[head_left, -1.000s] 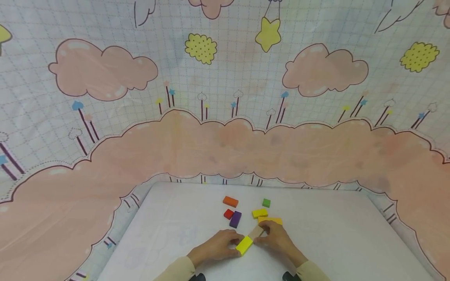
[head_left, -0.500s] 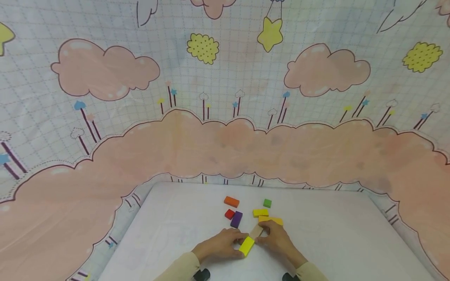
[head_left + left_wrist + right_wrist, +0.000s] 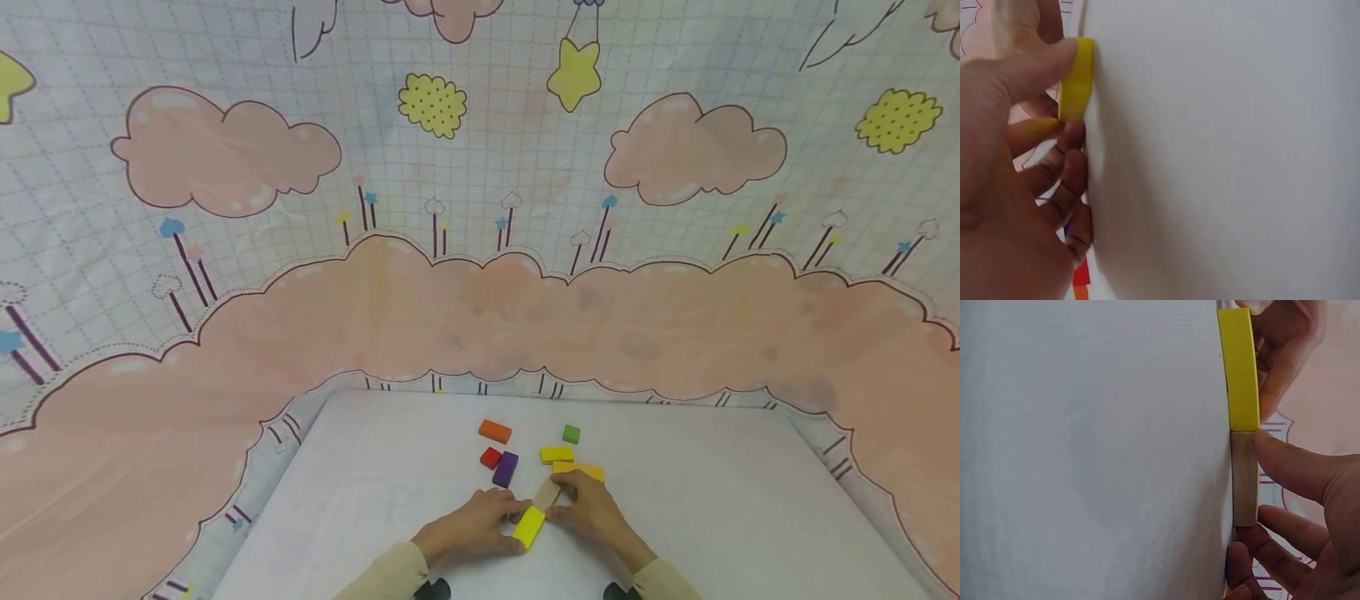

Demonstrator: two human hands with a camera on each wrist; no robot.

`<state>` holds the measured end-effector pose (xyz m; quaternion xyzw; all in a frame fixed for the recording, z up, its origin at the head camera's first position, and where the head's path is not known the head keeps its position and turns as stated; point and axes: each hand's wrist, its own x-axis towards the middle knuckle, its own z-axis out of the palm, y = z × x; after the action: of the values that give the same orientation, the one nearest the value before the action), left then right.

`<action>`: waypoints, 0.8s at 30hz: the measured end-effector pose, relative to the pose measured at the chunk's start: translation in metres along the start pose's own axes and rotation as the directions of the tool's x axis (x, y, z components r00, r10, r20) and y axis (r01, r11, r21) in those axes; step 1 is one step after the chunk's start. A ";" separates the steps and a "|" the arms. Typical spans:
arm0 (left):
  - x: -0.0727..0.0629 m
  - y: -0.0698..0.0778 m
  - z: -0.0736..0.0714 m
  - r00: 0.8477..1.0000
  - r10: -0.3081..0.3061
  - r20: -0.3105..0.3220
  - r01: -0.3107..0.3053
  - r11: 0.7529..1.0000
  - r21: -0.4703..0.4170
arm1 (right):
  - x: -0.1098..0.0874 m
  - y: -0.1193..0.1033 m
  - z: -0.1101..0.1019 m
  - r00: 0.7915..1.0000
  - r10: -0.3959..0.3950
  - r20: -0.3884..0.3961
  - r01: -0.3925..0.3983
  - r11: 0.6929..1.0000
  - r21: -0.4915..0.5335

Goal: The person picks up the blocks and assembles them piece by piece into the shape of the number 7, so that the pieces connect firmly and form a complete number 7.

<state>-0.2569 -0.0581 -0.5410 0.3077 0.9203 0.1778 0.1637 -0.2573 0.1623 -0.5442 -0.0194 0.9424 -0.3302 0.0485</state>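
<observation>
On the white table, a bright yellow block [image 3: 529, 528] lies end to end with a plain wooden block [image 3: 547, 494], in one slanted line. My left hand [image 3: 480, 523] pinches the yellow block between thumb and fingers, the thumb at its near end. My right hand [image 3: 592, 508] grips the plain wooden block, thumb near the joint and fingers at its far end. In the right wrist view the yellow block [image 3: 1241, 369] and the wooden block [image 3: 1245, 478] meet flush at their ends. The left wrist view has my thumb against the yellow block [image 3: 1077, 78], its other end hidden by fingers.
Behind my hands lie an orange block [image 3: 495, 431], a red cube [image 3: 491, 457] and a purple block [image 3: 506, 469]. To their right are a green cube [image 3: 572, 433], a yellow block [image 3: 557, 455] and a longer yellow-orange block [image 3: 581, 471]. A patterned cloth [image 3: 480, 317] rises behind the table.
My left hand and the yellow block have shifted slightly right and turned a little, more in line with the wooden block. My right hand stays nearly still.
</observation>
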 end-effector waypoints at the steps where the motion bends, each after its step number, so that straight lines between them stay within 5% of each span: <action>1: 0.000 0.001 0.000 1.000 -0.005 0.001 0.005 1.000 -0.003 | -0.001 0.000 0.000 1.000 -0.006 -0.001 0.006 1.000 -0.001; 24: -0.007 0.020 0.007 0.994 -0.069 -0.084 0.067 0.997 -0.028 | 0.003 0.004 -0.001 0.998 -0.039 0.057 0.037 0.999 0.037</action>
<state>-0.2386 -0.0455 -0.5377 0.2664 0.9340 0.1967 0.1343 -0.2604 0.1654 -0.5463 -0.0459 0.9340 -0.3474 0.0700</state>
